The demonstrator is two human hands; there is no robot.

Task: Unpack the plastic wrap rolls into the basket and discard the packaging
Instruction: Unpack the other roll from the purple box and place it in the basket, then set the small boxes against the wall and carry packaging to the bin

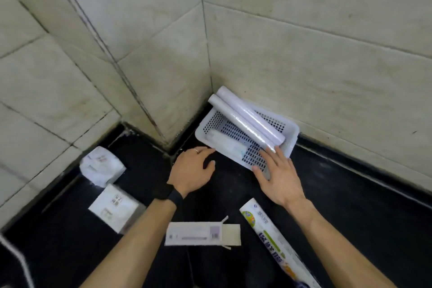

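Both hands are spread open and grip nothing. The right hand (278,170) lies palm down with fingers fanned, its fingertips over the near corner of the white perforated basket (292,134) and touching the near end of one of the unwrapped rolls (247,118). The left hand (192,169), wearing a ring and a dark wristband, hovers loosely open just beside the basket's near-left edge; whether its fingertips touch the rim cannot be told.

The basket sits on the black counter (350,206), pushed into the corner where two tiled walls (304,42) meet. Two pale rolls lie side by side across it, their far ends sticking out over the rim toward the corner. A third whitish roll (225,142) lies flat along the basket's floor.

Near the person, a roll still in printed packaging (273,236) rests on the counter beside an opened, empty-looking box (202,234). Well to the left sit a white carton (114,208) and a crumpled white wrapper (101,166).
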